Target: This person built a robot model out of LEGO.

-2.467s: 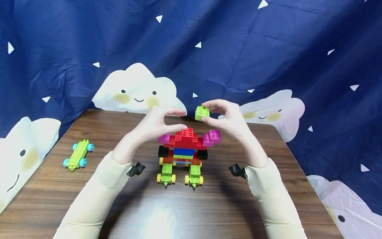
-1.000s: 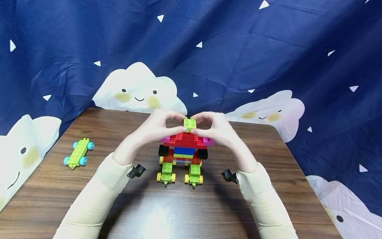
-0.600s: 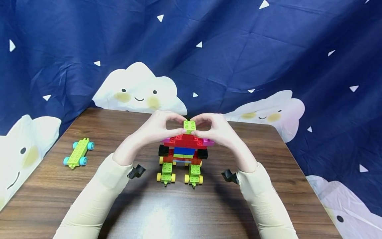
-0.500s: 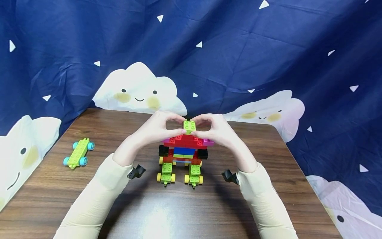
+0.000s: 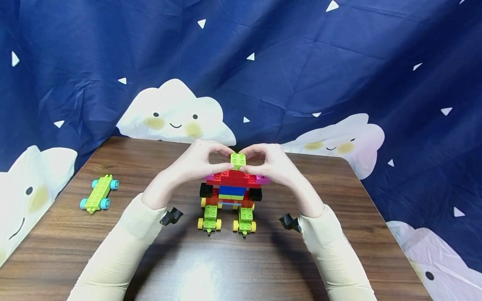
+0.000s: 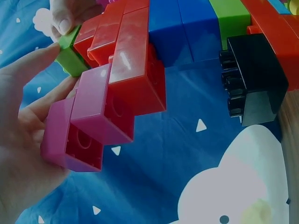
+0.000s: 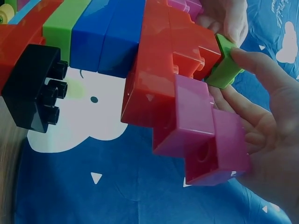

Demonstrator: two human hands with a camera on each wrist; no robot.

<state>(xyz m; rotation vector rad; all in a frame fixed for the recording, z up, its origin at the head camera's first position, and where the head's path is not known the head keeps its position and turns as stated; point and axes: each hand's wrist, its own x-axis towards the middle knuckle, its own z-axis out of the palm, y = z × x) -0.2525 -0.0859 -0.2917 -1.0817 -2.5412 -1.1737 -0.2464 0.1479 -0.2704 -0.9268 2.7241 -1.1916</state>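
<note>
A lime green building brick [image 5: 238, 160] sits on top of the red bricks [image 5: 233, 179] of a standing brick figure. From the left, my left hand [image 5: 197, 161] pinches it between thumb and fingers; my right hand [image 5: 273, 162] pinches its other side. The wrist views show the green brick [image 6: 71, 53] against the red top, with magenta bricks [image 7: 219, 140] stepping out below my right palm. Blue bricks [image 5: 232, 191], black bricks [image 5: 255, 194] and two green wheeled bases [image 5: 245, 221] make up the lower figure. My hands partly hide the magenta ends in the head view.
A lime green wheeled base [image 5: 99, 194] with light blue wheels lies at the left on the brown wooden table [image 5: 320, 259]. Behind the table hangs a dark blue cloth [image 5: 286, 62] with white clouds and triangles.
My right hand has brought the green brick left and down onto the figure's red top. My left hand now pinches it too. Over the last half second almost nothing has moved.
</note>
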